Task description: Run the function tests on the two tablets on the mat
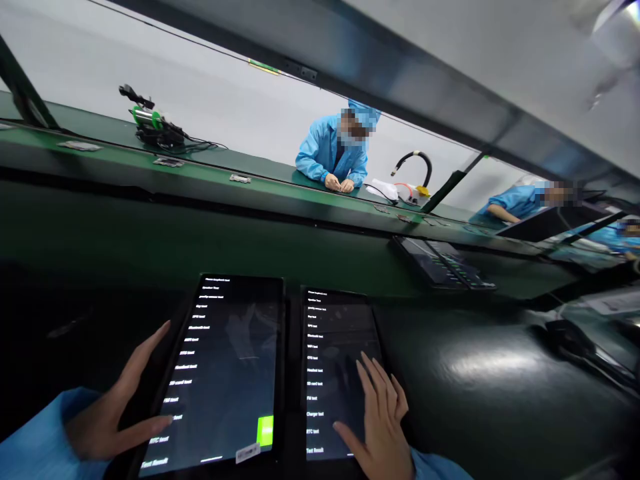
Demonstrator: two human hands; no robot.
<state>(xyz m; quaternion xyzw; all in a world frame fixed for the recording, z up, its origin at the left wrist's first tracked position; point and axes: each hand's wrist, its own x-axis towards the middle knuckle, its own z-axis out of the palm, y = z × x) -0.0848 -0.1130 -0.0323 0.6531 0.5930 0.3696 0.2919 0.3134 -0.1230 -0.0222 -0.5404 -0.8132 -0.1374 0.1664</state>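
Note:
Two tablets with lit dark screens lie side by side in front of me. Each shows a column of white test names. The left tablet [227, 373] has a bright green patch and a small white label near its lower right corner. At its left edge is my left hand [117, 407], fingers apart, with the thumb over the lower part of the screen. Above the right tablet [333, 373], my right hand [380, 413] has its fingers spread over the lower right of the screen. Whether its fingertips touch the glass I cannot tell.
Behind the tablets runs a green conveyor-like strip with small parts [240, 179] on it. More tablets [443, 263] lie at the right back. A co-worker [333, 150] in blue sits across, another person further right. A black cabled device [580, 343] lies at right; a metal beam [350, 53] crosses overhead.

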